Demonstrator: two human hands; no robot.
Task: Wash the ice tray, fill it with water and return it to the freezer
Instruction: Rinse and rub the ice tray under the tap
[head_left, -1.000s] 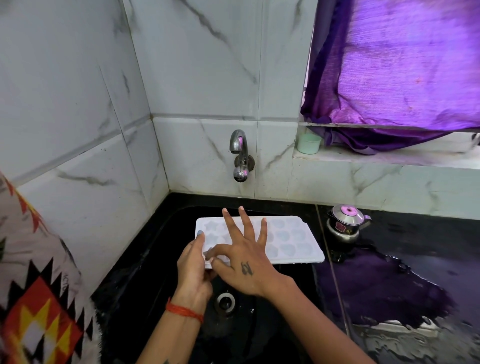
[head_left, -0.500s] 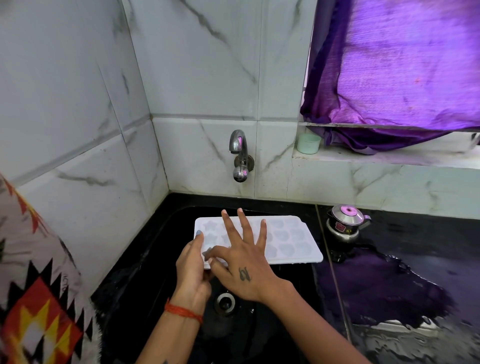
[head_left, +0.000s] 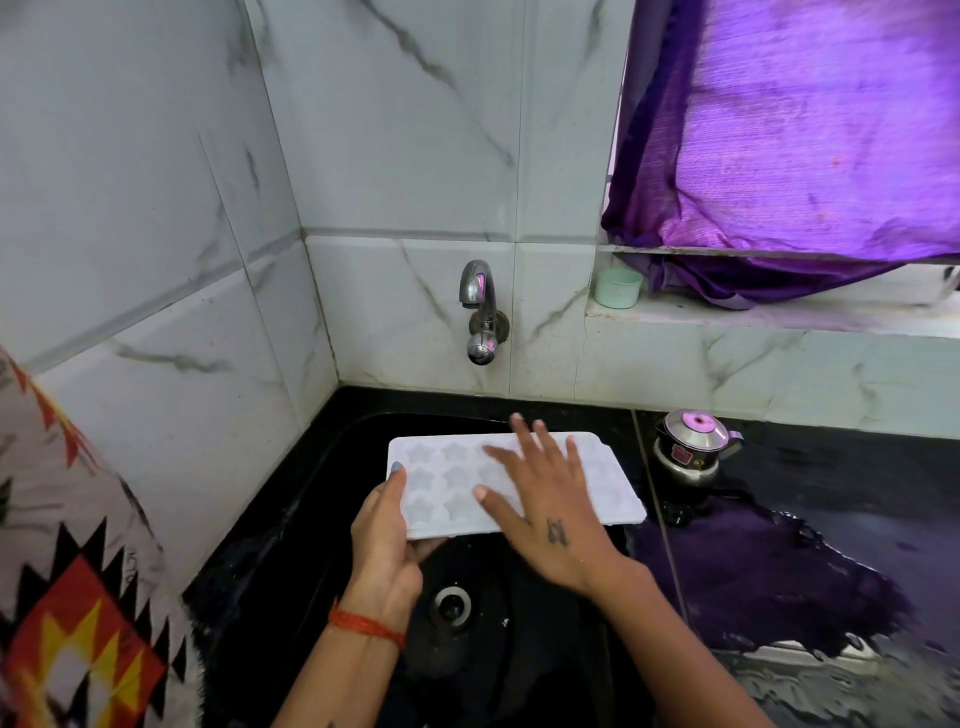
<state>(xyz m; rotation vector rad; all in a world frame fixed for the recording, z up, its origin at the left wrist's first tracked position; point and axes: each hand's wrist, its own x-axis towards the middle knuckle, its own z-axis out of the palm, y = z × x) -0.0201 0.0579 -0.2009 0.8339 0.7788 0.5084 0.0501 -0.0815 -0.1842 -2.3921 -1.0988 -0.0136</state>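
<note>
Over the black sink (head_left: 332, 483), a white ice tray (head_left: 447, 467) with star-shaped moulds is held level above the basin, its long side running left to right below the wall tap (head_left: 480, 312). At the tray's near left corner the left hand (head_left: 384, 540) grips it, the thumb lying along the top of the left edge and the fingers curled beneath where they can barely be seen; a red thread band (head_left: 366, 623) circles that wrist. Across the tray's middle and right part lies the right hand (head_left: 550, 514), palm down with fingers straight and spread, the fingertips blurred near the far edge and the thumb pointing left over the moulds; it presses flat on the tray rather than pinching it, and a small dark mark shows on its back. Beneath the hands the round metal drain (head_left: 451, 605) sits at the bottom of the basin. No water can be seen running from the tap. To the right, on the wet black counter (head_left: 831, 467), a small steel kettle (head_left: 688, 457) with a pinkish lid stands just beside the sink's edge, well clear of the tray. On the tiled ledge (head_left: 727, 317) above it rests a pale green cup (head_left: 618, 288), next to a purple curtain (head_left: 805, 130) hanging over the window. A patterned cloth (head_left: 67, 597) in red, yellow, black and white fills the lower left corner.
</note>
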